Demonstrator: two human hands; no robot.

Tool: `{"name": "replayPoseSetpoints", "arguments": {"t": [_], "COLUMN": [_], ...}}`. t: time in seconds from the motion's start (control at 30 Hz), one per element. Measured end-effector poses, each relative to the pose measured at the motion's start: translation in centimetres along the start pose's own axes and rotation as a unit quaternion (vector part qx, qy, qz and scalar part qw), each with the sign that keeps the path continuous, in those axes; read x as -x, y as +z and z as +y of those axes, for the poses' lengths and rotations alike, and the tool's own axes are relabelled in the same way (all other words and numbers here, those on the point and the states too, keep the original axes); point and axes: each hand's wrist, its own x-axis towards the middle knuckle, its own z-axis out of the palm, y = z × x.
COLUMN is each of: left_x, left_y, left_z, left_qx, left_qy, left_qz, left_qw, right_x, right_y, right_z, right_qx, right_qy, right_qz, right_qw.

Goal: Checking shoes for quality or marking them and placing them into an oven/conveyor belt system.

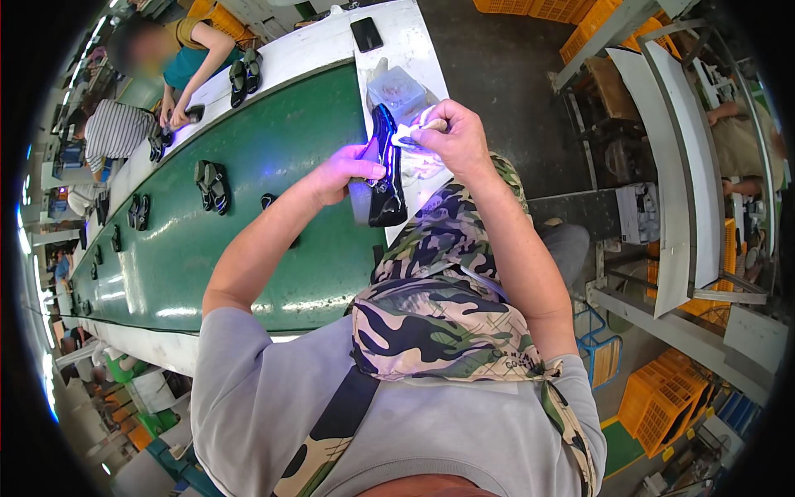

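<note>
A glossy black shoe [386,186] stands on end in my left hand [346,172], whose thumb presses on its side. Bluish-violet light falls on the shoe and on my fingers. My right hand [458,139] pinches a white cloth [406,135] against the shoe's upper part. Just beyond the shoe sits a translucent bluish plastic container [396,93] on the white table edge. What lies inside the container is hard to make out.
Several dark sandals [212,187] lie on the green conveyor belt [273,265] to my left. A black phone [367,34] rests on the white table ahead. Across the belt a co-worker [195,54] handles a shoe. Orange crates [662,398] stand at the right.
</note>
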Motion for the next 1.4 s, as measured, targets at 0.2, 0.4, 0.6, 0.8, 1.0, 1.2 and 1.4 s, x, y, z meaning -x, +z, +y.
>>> {"name": "replayPoseSetpoints", "arguments": {"t": [0.2,0.4,0.6,0.8,1.0,1.2,1.4], "left_x": [-0.7,-0.9,-1.2,-1.3,-1.0,-1.0,-1.7], "left_y": [-1.5,-2.0,-1.5,-1.1,0.8,1.9,1.5], "left_z": [-1.1,-1.3,-2.0,-3.0,-3.6,-5.1,-7.1], "left_qx": [0.054,0.113,0.184,0.268,0.348,0.386,0.431], "left_qy": [0.004,0.021,0.035,0.011,0.047,0.077,0.067], "left_qz": [0.024,0.038,0.035,0.061,0.095,0.113,0.066], "left_qw": [0.998,0.993,0.982,0.962,0.931,0.912,0.897], "right_x": [0.5,1.1,1.4,2.1,2.3,2.6,2.8], "right_y": [0.7,0.8,0.0,-0.6,-1.1,-1.0,-1.0], "right_z": [0.7,-0.4,-0.9,-1.3,-1.2,-1.5,-1.4], "right_qx": [-0.04,-0.091,-0.022,0.03,0.04,0.008,-0.008], "right_qy": [0.022,0.036,0.056,0.016,-0.068,-0.095,-0.126], "right_qz": [-0.028,-0.046,-0.06,-0.066,-0.062,-0.038,-0.032], "right_qw": [0.999,0.994,0.996,0.997,0.995,0.995,0.992]}}
